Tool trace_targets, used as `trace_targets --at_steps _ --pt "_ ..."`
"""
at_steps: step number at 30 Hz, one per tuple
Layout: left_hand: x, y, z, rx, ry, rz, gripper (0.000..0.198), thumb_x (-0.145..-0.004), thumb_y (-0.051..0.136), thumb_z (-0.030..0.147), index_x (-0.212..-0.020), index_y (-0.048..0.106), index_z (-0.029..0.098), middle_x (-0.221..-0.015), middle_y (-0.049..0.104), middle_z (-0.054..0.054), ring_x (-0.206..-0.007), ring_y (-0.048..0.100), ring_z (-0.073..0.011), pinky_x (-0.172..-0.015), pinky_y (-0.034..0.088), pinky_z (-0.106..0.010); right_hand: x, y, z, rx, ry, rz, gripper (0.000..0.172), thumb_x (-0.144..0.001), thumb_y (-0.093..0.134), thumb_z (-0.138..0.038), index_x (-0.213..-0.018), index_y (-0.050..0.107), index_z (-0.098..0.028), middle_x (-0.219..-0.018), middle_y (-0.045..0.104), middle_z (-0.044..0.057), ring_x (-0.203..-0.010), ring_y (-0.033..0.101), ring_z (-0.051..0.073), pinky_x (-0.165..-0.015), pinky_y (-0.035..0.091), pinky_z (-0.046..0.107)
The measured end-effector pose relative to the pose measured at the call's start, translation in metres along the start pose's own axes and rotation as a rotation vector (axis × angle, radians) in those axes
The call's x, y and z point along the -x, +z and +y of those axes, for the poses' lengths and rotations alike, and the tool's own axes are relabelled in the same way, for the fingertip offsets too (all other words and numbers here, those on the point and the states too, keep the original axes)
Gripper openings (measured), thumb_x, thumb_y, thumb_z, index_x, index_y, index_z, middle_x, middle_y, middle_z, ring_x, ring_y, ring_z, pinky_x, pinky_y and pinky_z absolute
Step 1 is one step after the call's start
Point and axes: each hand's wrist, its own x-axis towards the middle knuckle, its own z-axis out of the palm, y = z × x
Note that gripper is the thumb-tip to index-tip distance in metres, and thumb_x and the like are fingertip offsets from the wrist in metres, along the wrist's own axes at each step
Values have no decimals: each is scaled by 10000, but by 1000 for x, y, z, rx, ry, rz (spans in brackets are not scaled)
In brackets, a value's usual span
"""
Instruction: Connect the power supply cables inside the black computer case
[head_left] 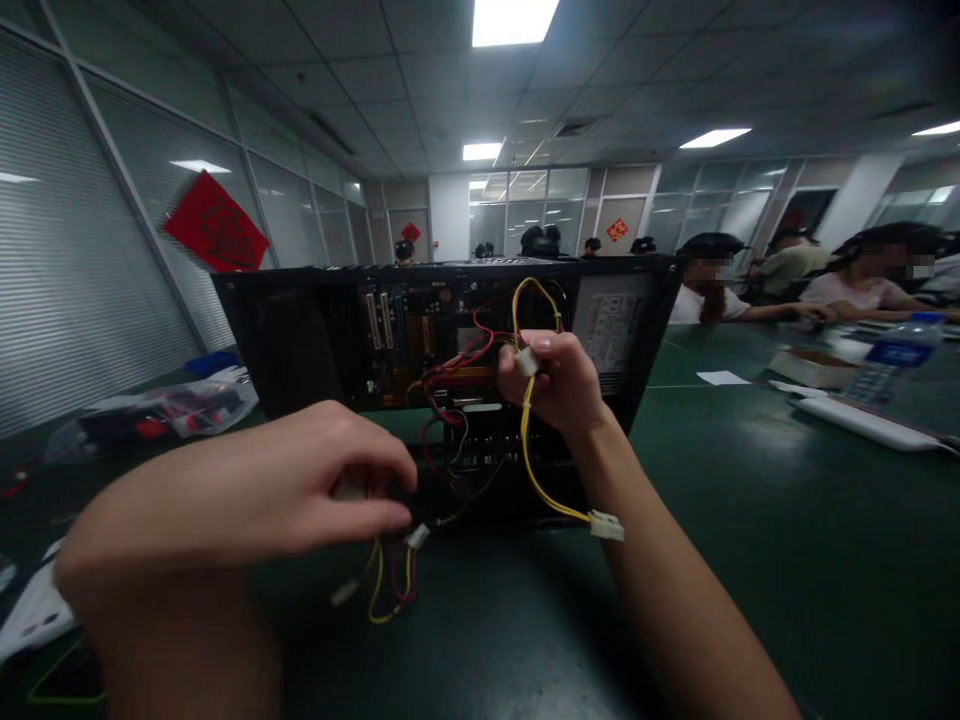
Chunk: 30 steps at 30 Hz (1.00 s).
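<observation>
At the far left a clear plastic bag [187, 405] with dark and red contents lies on the green table [750, 570]. Next comes the left hand [285, 490], low in front of the black computer case [247, 320], thumb and fingers curled towards each other with a gap showing at the tips; something pale sits inside the curl, but I cannot tell whether it is gripped. Just below hang a small white plug [418, 537] and a blurred plug [345, 593], both apparently unconnected. The case stands on the table with its side open; pale expansion slots [382, 322] show on the board inside, and red wires [457, 360] cross in front of it. Farther right, the right hand [559, 375] pinches a white connector [528, 360] between thumb and fingers, in front of the opening. A yellow cable [529, 455] drops from there to a free white end plug [606, 526]. The labelled metal box [611, 325] is in place at the case's right side. So the case looks opened up, while several leads, by my reading, remain unattached.
</observation>
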Motion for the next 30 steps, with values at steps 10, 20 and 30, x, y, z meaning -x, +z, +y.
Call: trace_targets --at_steps 10,20,30 --pt "4 -16 31 332 239 -376 202 -836 698 484 -938 793 337 -833 754 -41 -738 682 -185 -689 534 -254 1 16 4 403 110 -253 467 -869 640 -597 -687 651 -167 -529 438 -46 -473 340 69 -419 245 207" --pt "-56 7 -25 87 173 -55 353 -897 611 477 -1094 677 191 -1059 714 -53 -951 663 -202 -837 521 -278 2 11 -4 379 43 -282 433 -927 620 -544 -917 753 -132 -539 356 -72 -465 332 57 -417 244 189" --pt "6 -26 -26 398 -172 130 469 -852 578 514 -1214 624 219 -734 675 28 -524 573 -100 -447 409 -160 9 -4 -17 325 -57 -80 531 -922 566 -647 -807 723 -153 -513 395 -60 -428 326 58 -391 247 194"
